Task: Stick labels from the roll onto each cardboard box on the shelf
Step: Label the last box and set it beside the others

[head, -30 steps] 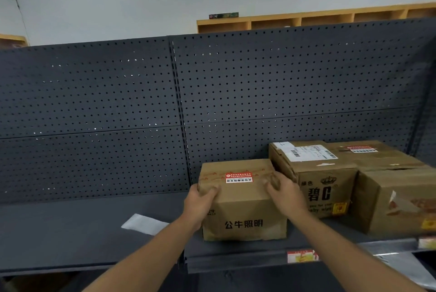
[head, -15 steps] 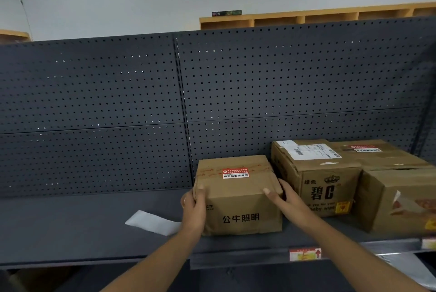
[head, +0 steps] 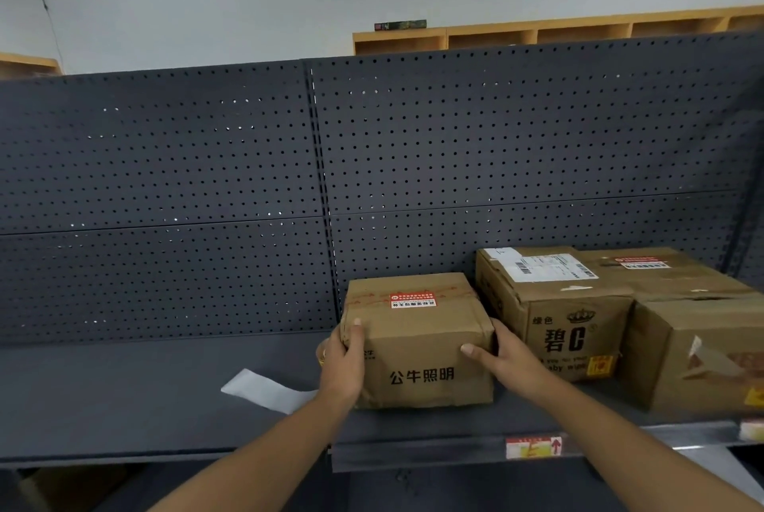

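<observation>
A small cardboard box (head: 417, 350) with black Chinese print stands on the dark shelf (head: 124, 400), a red and white label (head: 412, 299) stuck on its top. My left hand (head: 345, 362) grips its left front corner, thumb on the top edge. My right hand (head: 502, 358) holds its right side, thumb on the front face. A pale ring-like thing (head: 323, 352), perhaps the label roll, peeks out behind my left hand. To the right stand a taller box (head: 554, 313) with a white shipping label and a big box (head: 694, 346) with a red label (head: 641, 262) on top.
A white strip of backing paper (head: 268, 391) lies on the shelf left of the small box. A dark pegboard wall (head: 206, 201) backs the shelf. A price tag (head: 533, 446) sits on the shelf's front rail. Wooden cubbies (head: 537, 33) run behind.
Both hands have slid from the small box's top corners down to its sides. The box sits a little further back on the shelf.
</observation>
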Tool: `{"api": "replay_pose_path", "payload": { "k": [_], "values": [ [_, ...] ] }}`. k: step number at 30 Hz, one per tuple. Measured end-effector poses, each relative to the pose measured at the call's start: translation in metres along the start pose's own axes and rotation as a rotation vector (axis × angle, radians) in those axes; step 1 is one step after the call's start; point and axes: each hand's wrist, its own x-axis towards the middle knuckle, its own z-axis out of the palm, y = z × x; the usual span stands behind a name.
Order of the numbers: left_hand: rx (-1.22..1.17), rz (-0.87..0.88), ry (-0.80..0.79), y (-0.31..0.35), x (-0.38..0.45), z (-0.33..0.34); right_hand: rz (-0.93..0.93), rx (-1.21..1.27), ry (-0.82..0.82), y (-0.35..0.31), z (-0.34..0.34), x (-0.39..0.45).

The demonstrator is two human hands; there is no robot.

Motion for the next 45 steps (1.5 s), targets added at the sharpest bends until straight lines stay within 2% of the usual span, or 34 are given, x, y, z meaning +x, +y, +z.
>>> {"api": "replay_pose_path", "payload": {
  "k": [5, 9, 13, 15, 17, 21, 25, 34, 45],
  "values": [
    [0.011, -0.019, 0.017, 0.006, 0.000, 0.000, -0.008, 0.003, 0.007, -0.003, -0.005, 0.000],
    [-0.030, -0.061, 0.030, 0.017, 0.005, -0.003, -0.039, 0.043, 0.079, -0.010, -0.008, -0.002],
    [-0.115, -0.095, 0.000, 0.039, 0.012, -0.006, -0.079, -0.031, 0.288, -0.028, -0.008, -0.004],
    [-0.084, -0.024, 0.012, 0.050, 0.011, -0.005, -0.065, -0.060, 0.419, -0.037, -0.010, 0.000],
    [0.011, 0.043, 0.028, 0.054, 0.013, -0.006, -0.065, -0.013, 0.469, -0.047, -0.014, 0.004],
    [0.035, 0.024, -0.038, 0.060, 0.024, -0.008, -0.088, 0.065, 0.405, -0.060, -0.022, 0.010],
    [0.061, 0.013, -0.127, 0.065, 0.031, -0.007, -0.066, -0.028, 0.300, -0.058, -0.021, 0.017],
    [0.374, 0.118, -0.089, 0.066, 0.040, -0.009, -0.054, -0.154, 0.310, -0.066, -0.018, 0.022],
    [0.294, 0.051, -0.088, 0.067, 0.055, -0.003, -0.051, -0.191, 0.365, -0.072, -0.010, 0.024]
  ]
}}
